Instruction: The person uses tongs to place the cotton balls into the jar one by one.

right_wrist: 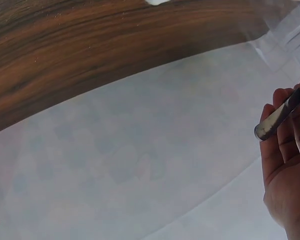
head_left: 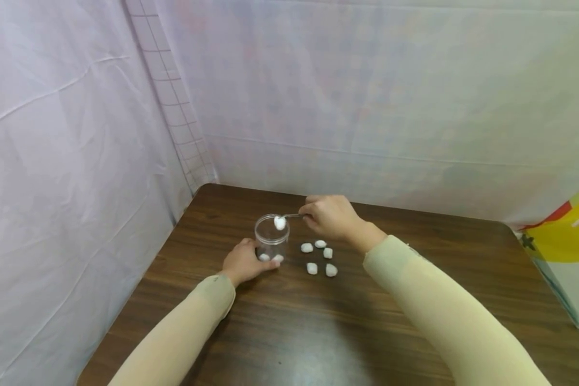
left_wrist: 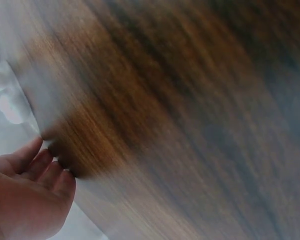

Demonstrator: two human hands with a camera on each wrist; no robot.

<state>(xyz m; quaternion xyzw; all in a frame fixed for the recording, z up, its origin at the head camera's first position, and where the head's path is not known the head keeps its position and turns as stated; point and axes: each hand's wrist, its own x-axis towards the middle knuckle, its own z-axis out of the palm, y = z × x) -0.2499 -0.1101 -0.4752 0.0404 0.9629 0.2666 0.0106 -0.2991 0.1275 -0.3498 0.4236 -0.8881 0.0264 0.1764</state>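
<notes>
Within the grip of the right hand (head_left: pixel 330 215) is one slim metal tool (head_left: pixel 295 215), held firmly by its handle, and its far end bears one white piece (head_left: pixel 280 223) at the mouth of one clear jar (head_left: pixel 272 239). Around the lower side of that jar, the left hand (head_left: pixel 246 262) is curled, thumb at the near side and fingers at the far side, so it grips the jar where it stands upright on the table (head_left: pixel 280 332). Two white pieces show through the jar wall, low down near its base. Just to the right of the jar, five more white pieces (head_left: pixel 311 268) lie loose on the wood grain, three in a farther cluster and two nearer the person, which makes eight in sight altogether. Two pale sleeves (head_left: pixel 444 300) cover the forearms. Beyond the table edge, white cloth (head_left: pixel 366 80) hangs at the back and left, and one yellow shape (head_left: pixel 566 230) shows at far right.
</notes>
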